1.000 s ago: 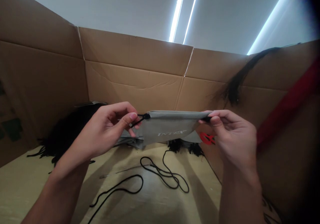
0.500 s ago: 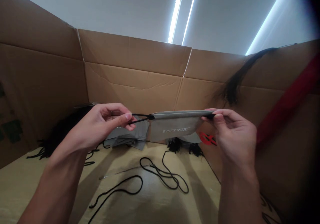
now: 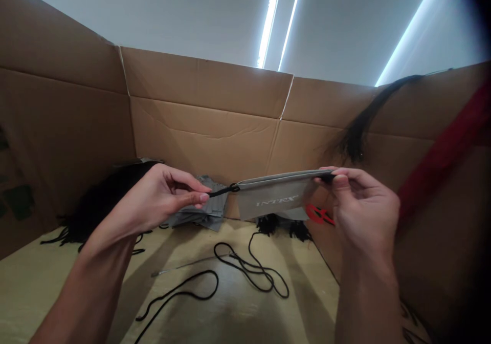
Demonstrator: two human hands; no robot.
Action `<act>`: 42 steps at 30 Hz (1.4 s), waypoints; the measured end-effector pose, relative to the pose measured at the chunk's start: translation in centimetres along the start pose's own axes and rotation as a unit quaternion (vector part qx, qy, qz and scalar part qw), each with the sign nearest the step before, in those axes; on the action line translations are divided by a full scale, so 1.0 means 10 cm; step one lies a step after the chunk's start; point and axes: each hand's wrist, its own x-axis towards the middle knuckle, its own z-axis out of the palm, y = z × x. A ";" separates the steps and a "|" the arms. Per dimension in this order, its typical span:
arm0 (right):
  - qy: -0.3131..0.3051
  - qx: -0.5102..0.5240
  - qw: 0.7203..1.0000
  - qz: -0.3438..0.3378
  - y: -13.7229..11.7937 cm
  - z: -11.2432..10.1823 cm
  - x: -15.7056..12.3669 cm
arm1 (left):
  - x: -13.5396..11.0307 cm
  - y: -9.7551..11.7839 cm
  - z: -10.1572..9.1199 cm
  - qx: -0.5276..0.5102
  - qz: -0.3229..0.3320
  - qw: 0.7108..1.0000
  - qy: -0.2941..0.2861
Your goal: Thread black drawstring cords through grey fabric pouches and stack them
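Note:
Held up between both hands is a flat grey drawstring pouch [image 3: 274,198] with white INTEX lettering. My left hand [image 3: 174,193] pinches the black drawstring cord [image 3: 222,191] off the pouch's left top corner, where a knot shows. With thumb and fingers closed, my right hand [image 3: 362,203] grips the right top corner, where a bit of black cord sticks out. The cord is taut and the pouch's top edge rises slightly to the right. Below lie a loose looped black cord [image 3: 264,270] and a thin metal needle-like tool [image 3: 184,265] on the table.
A stack of grey pouches [image 3: 203,216] sits behind my left hand. Left of it is a heap of black cords [image 3: 111,195]. Cardboard walls [image 3: 207,108] enclose the yellowish table [image 3: 238,318]. Black strands [image 3: 364,119] and a red strip [image 3: 441,159] hang at the right.
My left hand has shut tighter on the cord, and its open loop is now drawn together. The pouch and my right hand have shifted slightly right, and the pouch tilts more.

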 end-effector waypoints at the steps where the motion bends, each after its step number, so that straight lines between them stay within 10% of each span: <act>1: 0.002 -0.008 1.000 -0.003 -0.01 0.00 0.00 | 0.00 0.00 0.01 0.005 -0.010 1.000 -0.003; 15: 0.001 -0.016 1.000 -0.006 0.07 -0.03 0.01 | 0.01 0.05 0.02 0.057 0.018 0.998 0.012; 25: -0.013 -0.054 0.998 0.016 -0.03 0.00 0.03 | -0.01 0.06 -0.18 0.025 0.052 0.984 0.170; 42: -0.048 -0.103 0.994 0.008 0.03 0.02 0.02 | 0.11 0.00 -0.28 0.032 0.064 0.962 0.265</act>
